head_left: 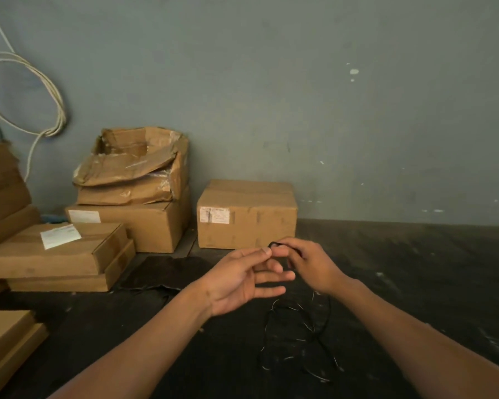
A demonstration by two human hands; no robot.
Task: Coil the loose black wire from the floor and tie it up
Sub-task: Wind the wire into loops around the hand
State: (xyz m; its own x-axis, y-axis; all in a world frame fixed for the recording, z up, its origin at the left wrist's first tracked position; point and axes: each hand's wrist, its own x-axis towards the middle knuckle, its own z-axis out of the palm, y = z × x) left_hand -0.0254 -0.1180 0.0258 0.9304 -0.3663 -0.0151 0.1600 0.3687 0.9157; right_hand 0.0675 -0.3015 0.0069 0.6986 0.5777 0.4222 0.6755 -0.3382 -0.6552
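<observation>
The right hand (311, 266) pinches one end of the black wire (297, 335); the left hand (242, 280), fingers spread, touches it by thumb. Below them the wire trails in loose loops on the floor, likely to snag or tangle. Beyond, the cardboard box (247, 214) label is unreadable.

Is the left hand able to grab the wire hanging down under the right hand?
Probably yes. The left hand is open, right beside the right hand, which pinches one end of the wire. The rest dangles loose just below, with nothing between.
</observation>
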